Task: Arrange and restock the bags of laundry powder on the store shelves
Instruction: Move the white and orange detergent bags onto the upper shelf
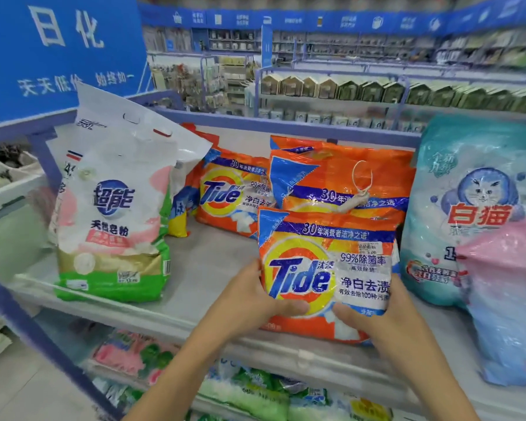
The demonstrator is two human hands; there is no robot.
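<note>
The small Tide bag [325, 268] is at the front of the upper shelf [195, 287], upright with its printed face toward the aisle, directly in front of a larger Tide bag [340, 180] that leans back behind it. Both hands grip it near the lower corners. The left hand [255, 299] lays its thumb across the lower left of the face with the fingers wrapped behind. The right hand [374, 317] mirrors this at the lower right, thumb on the face, fingers out of sight behind the pack. A low two-handed grip suits a soft powder pack: it supports the sagging base and allows the face to be squared to the shelf edge. Whether the base rests on the shelf cannot be determined, as the hands cover it. The position groups like with like. A third Tide bag [225, 196] lies tilted at the back left, the white and green soap-powder bag [113, 226] stands at the left end, and the teal cat-brand bag [468, 214] and a pink and blue bag [507, 299] border the right. The step in hand is probably fronting this pack. Release it only once it stands unaided, since a slack base may tip it forward off the edge.
</note>
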